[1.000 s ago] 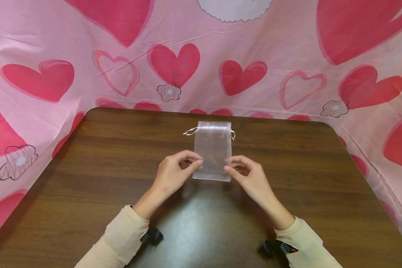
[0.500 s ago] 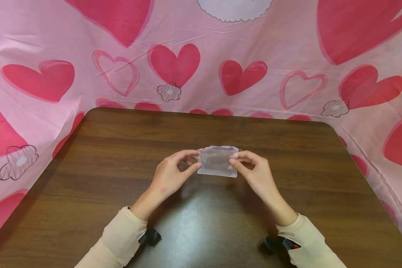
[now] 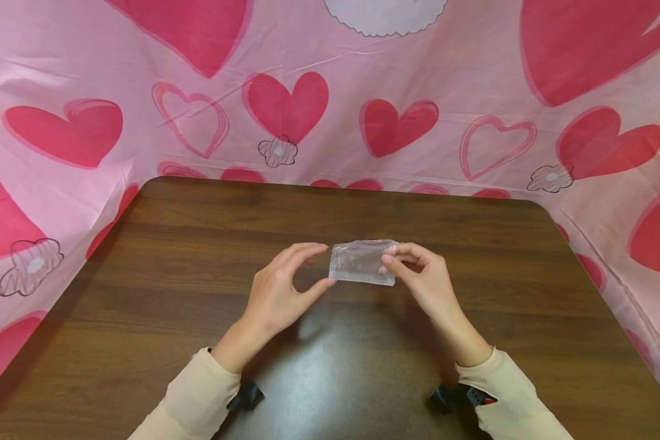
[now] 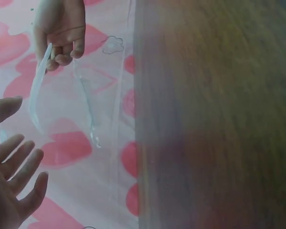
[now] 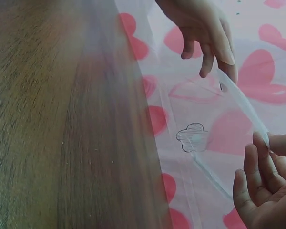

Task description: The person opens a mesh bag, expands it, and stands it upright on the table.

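Observation:
A sheer white drawstring bag, folded over, is held up above the table in the head view. My right hand pinches it at its right side between thumb and fingers. At the bag's left edge my left hand has its thumb and fingers spread apart, the thumb tip right by the lower left corner. In the left wrist view two layers of the bag hang apart from the right hand. The right wrist view has the bag edge-on, slanting from the right hand's fingertips. The drawstring is hidden.
A dark brown wooden table with rounded far corners lies beneath both hands. Pink cloth printed with hearts rises behind it and along both sides. Black wrist devices sit under the beige sleeves.
The bag was flat and upright with its drawstring showing, held by both hands; it was then folded over to half its height. My left thumb and fingers have since spread off its left edge.

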`<action>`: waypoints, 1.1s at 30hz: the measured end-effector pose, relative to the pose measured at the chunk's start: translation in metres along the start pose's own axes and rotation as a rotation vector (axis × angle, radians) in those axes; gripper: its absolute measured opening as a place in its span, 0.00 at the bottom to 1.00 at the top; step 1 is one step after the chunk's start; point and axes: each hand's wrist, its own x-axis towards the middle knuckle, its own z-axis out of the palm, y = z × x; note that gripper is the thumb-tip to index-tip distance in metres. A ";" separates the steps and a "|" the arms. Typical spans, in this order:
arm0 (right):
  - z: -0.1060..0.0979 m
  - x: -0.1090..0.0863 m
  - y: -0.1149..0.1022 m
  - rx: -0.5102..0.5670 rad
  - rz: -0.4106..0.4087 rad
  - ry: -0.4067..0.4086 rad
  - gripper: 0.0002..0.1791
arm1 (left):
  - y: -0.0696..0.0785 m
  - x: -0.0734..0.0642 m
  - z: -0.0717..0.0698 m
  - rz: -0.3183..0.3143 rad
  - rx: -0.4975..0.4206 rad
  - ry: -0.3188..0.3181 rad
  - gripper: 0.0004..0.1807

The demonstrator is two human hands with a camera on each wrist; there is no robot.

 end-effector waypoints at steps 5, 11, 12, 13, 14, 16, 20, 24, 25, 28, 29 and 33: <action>0.000 0.000 -0.001 0.033 0.036 0.007 0.08 | 0.001 0.002 0.001 0.132 0.010 -0.010 0.30; 0.001 -0.001 -0.002 0.044 0.084 0.007 0.10 | 0.000 0.008 0.006 0.242 0.003 0.042 0.19; 0.001 -0.001 -0.002 0.042 0.092 0.003 0.11 | 0.000 0.009 0.007 0.247 -0.002 0.059 0.16; 0.000 -0.001 -0.002 0.037 0.101 -0.002 0.11 | 0.000 0.009 0.008 0.253 -0.007 0.078 0.14; 0.000 -0.001 -0.001 0.031 0.109 -0.008 0.12 | 0.000 0.010 0.008 0.255 -0.008 0.091 0.12; -0.001 -0.002 -0.001 0.007 0.123 -0.019 0.13 | -0.001 0.011 0.008 0.263 -0.017 0.100 0.10; -0.004 -0.003 0.001 -0.036 0.141 -0.029 0.15 | -0.001 0.011 0.011 0.311 -0.011 0.062 0.16; -0.004 -0.003 0.001 -0.023 0.145 -0.026 0.15 | 0.000 0.011 0.017 0.362 0.011 0.009 0.23; -0.003 -0.003 0.001 -0.015 0.145 -0.024 0.15 | 0.000 0.011 0.018 0.366 0.016 0.001 0.23; -0.002 -0.003 0.001 0.005 0.148 -0.016 0.14 | 0.000 0.013 0.022 0.357 0.025 0.005 0.22; -0.002 -0.003 0.001 0.010 0.150 -0.014 0.14 | 0.001 0.014 0.023 0.349 0.025 0.015 0.20; -0.001 -0.003 0.002 0.010 0.157 -0.002 0.14 | 0.001 0.018 0.024 0.319 0.002 0.082 0.13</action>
